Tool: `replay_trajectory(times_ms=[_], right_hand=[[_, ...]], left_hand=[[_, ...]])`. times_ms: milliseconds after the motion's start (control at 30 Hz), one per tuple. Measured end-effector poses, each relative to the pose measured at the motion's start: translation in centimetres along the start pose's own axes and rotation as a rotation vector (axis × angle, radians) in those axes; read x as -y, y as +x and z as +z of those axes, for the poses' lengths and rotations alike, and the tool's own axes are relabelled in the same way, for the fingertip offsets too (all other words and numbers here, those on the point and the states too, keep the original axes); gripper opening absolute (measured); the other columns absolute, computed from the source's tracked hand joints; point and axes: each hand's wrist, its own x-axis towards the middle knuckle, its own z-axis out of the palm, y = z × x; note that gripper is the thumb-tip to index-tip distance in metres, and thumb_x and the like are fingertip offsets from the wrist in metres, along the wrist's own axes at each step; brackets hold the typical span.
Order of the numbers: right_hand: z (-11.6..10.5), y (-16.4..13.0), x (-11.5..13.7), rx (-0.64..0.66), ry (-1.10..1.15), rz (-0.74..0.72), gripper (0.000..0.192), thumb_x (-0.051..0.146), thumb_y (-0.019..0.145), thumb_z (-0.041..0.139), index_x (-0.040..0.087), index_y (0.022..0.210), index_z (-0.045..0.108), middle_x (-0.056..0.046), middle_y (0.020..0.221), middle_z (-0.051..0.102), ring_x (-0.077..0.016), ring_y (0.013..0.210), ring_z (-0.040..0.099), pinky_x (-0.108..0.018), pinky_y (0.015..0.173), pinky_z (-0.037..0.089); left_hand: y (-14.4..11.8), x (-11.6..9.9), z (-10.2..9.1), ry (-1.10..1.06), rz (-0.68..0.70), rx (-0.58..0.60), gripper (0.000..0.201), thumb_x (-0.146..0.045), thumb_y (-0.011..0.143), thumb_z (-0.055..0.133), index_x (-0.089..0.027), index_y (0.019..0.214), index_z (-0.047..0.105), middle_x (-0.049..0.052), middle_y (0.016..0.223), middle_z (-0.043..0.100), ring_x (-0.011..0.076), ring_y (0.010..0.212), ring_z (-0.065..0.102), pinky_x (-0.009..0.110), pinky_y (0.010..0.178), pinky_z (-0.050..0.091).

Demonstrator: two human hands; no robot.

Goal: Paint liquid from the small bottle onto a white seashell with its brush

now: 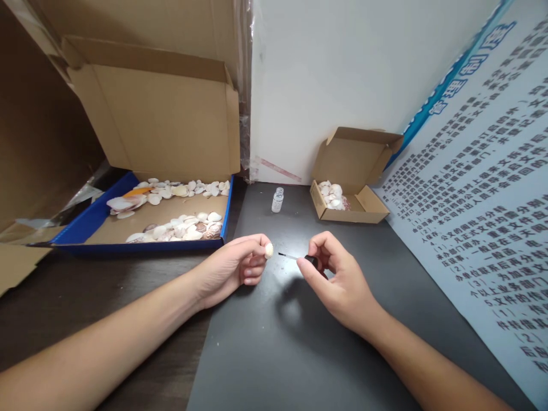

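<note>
Between the thumb and fingers of my left hand (237, 264) is a small, pale, ribbed seashell (269, 250). My right hand (336, 277) pinches the black cap of a thin brush (289, 256), its dark bristle tip pointing left at the shell with a small gap between them. Behind both hands, a small clear glass bottle (277, 201) with a white label stands upright and uncapped on the dark grey mat (257, 354).
At the left, an open blue-sided cardboard box (141, 246) holds many shells in two groups. A smaller open cardboard box (353, 216) with white shells stands at the back right. A white panel (334, 74) rises behind, and a printed poster (475, 188) leans along the right.
</note>
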Motion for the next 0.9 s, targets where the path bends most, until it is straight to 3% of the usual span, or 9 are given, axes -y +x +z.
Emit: replay_trajectory(times_ms=[167, 900], right_hand=[[0.06, -0.04, -0.08, 0.008, 0.096, -0.022, 0.014, 0.029, 0.092, 0.055, 0.024, 0.086, 0.043, 0.007, 0.065, 0.042, -0.0109, 0.054, 0.041, -0.025, 0.052, 0.036], [0.07, 0.08, 0.11, -0.022, 0.016, -0.002, 0.017, 0.026, 0.088, 0.06, 0.024, 0.084, 0.044, 0.007, 0.067, 0.04, -0.0105, 0.056, 0.038, -0.024, 0.051, 0.035]], left_hand=[[0.05, 0.09, -0.11, 0.006, -0.01, -0.002, 0.01, -0.018, 0.08, 0.058, -0.018, 0.074, 0.05, -0.007, 0.06, 0.025, 0.0079, 0.052, 0.02, 0.022, 0.049, 0.016], [0.08, 0.34, -0.12, 0.05, -0.004, 0.003, 0.017, -0.026, 0.08, 0.067, -0.019, 0.079, 0.051, -0.009, 0.058, 0.028, 0.0063, 0.05, 0.02, 0.02, 0.048, 0.018]])
